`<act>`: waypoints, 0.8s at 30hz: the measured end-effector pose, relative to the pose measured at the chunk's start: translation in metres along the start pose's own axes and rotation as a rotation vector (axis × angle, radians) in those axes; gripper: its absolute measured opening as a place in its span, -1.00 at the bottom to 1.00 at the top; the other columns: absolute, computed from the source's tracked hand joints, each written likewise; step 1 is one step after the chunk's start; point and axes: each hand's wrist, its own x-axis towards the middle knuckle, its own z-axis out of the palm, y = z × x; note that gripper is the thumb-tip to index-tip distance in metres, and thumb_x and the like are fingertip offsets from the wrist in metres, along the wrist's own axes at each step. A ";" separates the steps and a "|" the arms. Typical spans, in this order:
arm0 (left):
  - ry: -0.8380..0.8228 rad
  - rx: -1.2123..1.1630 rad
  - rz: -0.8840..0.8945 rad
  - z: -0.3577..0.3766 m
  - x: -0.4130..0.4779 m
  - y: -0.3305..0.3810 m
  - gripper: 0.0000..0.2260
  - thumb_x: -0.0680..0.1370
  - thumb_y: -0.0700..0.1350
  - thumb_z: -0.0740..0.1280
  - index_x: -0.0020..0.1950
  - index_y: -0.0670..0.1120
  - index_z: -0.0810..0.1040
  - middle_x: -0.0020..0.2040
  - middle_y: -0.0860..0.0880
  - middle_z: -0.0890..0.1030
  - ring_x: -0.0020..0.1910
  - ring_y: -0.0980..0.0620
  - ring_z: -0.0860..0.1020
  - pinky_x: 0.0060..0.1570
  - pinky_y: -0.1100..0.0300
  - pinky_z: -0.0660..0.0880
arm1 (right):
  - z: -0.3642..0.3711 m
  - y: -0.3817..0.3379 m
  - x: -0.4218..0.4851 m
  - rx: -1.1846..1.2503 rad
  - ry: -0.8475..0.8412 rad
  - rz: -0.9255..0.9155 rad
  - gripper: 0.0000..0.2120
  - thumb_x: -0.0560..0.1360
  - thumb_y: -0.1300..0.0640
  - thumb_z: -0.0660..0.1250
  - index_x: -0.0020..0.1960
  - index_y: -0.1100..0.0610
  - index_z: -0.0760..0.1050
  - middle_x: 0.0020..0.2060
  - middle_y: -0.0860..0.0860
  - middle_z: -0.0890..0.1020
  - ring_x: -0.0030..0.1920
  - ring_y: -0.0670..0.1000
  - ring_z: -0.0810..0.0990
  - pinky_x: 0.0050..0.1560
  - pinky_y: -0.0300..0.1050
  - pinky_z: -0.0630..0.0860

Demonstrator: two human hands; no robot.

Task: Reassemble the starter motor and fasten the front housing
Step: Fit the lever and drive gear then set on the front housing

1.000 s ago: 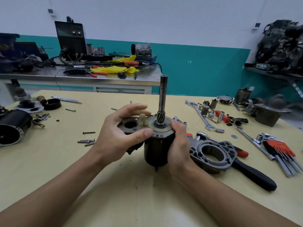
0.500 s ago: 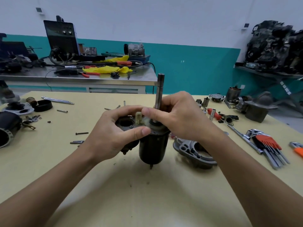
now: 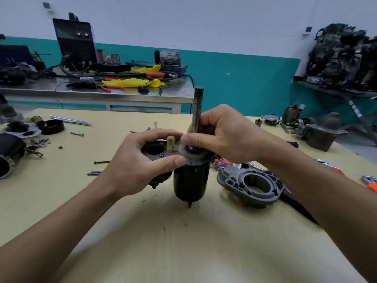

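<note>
From my seat the yellow table (image 3: 61, 201) fills most of the view; behind it stands a steel bench (image 3: 102, 91) cluttered with tools and yellow rags. The starter motor (image 3: 191, 180) stands upright near the middle of the table, its black body resting on its lower end, with its flat plate on top. The grey front housing (image 3: 232, 180) lies flat on the table just to the right of the motor, apart from it, its round opening facing up. My left hand (image 3: 138, 168) grips the plate on the solenoid side; the thumb presses the near rim and the fingers curl over the far edge. My right hand (image 3: 226, 135) is wrapped round the lower part of the shaft (image 3: 197, 105), fingers curled behind it and thumb tip pressed down by its base; the shaft rises straight up from the plate, its top clear of the hand. A small cream plastic lever (image 3: 171, 142) stands on the plate between my two thumbs; a long bolt (image 3: 102, 162) lies on the table left of my left hand.
</note>
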 end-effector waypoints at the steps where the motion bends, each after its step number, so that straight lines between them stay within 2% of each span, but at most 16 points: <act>1: -0.007 -0.005 0.000 0.000 0.000 0.000 -0.61 0.39 0.05 0.49 0.19 0.00 0.63 0.03 0.05 0.70 0.07 0.01 0.66 0.02 0.28 0.56 | 0.002 0.000 -0.002 -0.015 0.029 -0.007 -0.75 0.52 -0.03 0.45 -0.13 0.16 0.68 -0.34 0.09 0.67 -0.39 -0.10 0.49 -0.37 -0.02 0.50; 3: -0.020 -0.011 0.000 0.001 0.000 0.002 -0.63 0.40 0.04 0.49 0.19 0.03 0.63 0.03 0.06 0.70 0.04 0.03 0.67 -0.02 0.29 0.57 | 0.006 0.000 -0.008 -0.043 0.096 -0.018 -0.76 0.52 -0.03 0.45 -0.12 0.15 0.69 -0.40 0.01 0.65 -0.44 -0.13 0.45 -0.43 -0.11 0.44; 6: -0.045 -0.021 0.000 0.004 0.002 0.003 -0.67 0.42 0.03 0.50 0.18 0.11 0.64 0.01 0.09 0.70 -0.02 0.07 0.67 -0.12 0.32 0.57 | 0.011 -0.002 -0.017 -0.072 0.171 0.015 -0.76 0.54 -0.06 0.43 -0.08 0.12 0.70 -0.38 0.00 0.67 -0.43 -0.04 0.54 -0.44 -0.14 0.47; 9: -0.046 -0.007 0.006 0.005 0.002 0.003 -0.67 0.41 0.05 0.50 0.17 0.13 0.64 0.03 0.09 0.69 0.01 0.05 0.67 -0.10 0.30 0.58 | 0.012 -0.005 -0.021 -0.075 0.197 0.042 -0.76 0.55 -0.06 0.42 -0.10 0.11 0.69 -0.37 -0.03 0.67 -0.41 -0.05 0.56 -0.44 -0.21 0.47; 12: -0.050 0.020 0.008 0.005 0.003 0.004 -0.65 0.40 0.08 0.49 0.17 0.08 0.64 0.05 0.06 0.69 0.10 -0.01 0.65 0.03 0.24 0.58 | 0.011 -0.006 -0.023 -0.117 0.220 0.063 -0.70 0.53 -0.12 0.42 -0.17 0.10 0.69 -0.41 -0.03 0.66 -0.43 -0.04 0.56 -0.45 -0.13 0.51; 14: -0.057 0.028 0.003 0.004 0.003 0.005 -0.65 0.41 0.08 0.48 0.16 0.03 0.65 0.02 0.06 0.69 0.06 0.00 0.66 -0.02 0.25 0.58 | 0.009 -0.006 -0.022 -0.140 0.233 0.064 -0.67 0.51 -0.15 0.43 -0.21 0.11 0.70 -0.44 -0.01 0.65 -0.49 -0.03 0.51 -0.50 -0.11 0.47; 17: -0.068 0.030 -0.009 0.003 0.002 0.005 -0.65 0.41 0.07 0.48 0.14 -0.03 0.67 -0.06 0.06 0.67 -0.11 0.04 0.65 -0.22 0.30 0.56 | 0.007 -0.005 -0.018 -0.120 0.192 0.042 -0.70 0.53 -0.08 0.45 -0.23 0.13 0.68 -0.48 -0.03 0.60 -0.53 -0.14 0.38 -0.52 -0.29 0.34; 19: -0.063 0.049 -0.001 0.001 0.002 0.003 -0.67 0.41 0.08 0.47 0.13 0.00 0.67 -0.03 0.02 0.67 -0.05 -0.02 0.64 -0.15 0.25 0.57 | 0.006 -0.004 -0.015 -0.080 0.147 0.022 -0.72 0.54 -0.03 0.44 -0.21 0.15 0.67 -0.45 -0.01 0.60 -0.51 -0.16 0.38 -0.50 -0.31 0.33; 22: -0.068 0.050 0.006 -0.001 0.001 0.000 -0.69 0.42 0.07 0.47 0.13 0.02 0.67 0.03 0.02 0.68 0.06 -0.10 0.63 -0.02 0.17 0.58 | 0.005 -0.003 -0.012 -0.041 0.095 -0.015 -0.72 0.54 0.00 0.45 -0.18 0.21 0.66 -0.40 0.14 0.62 -0.48 -0.12 0.37 -0.48 -0.22 0.35; 24: -0.072 0.048 0.004 0.000 0.000 -0.001 -0.69 0.43 0.04 0.48 0.14 0.00 0.67 0.03 0.03 0.68 0.07 -0.08 0.64 -0.03 0.21 0.58 | 0.003 -0.001 -0.011 -0.020 0.080 -0.032 -0.72 0.53 0.01 0.45 -0.18 0.23 0.66 -0.44 0.10 0.59 -0.48 -0.14 0.37 -0.49 -0.23 0.34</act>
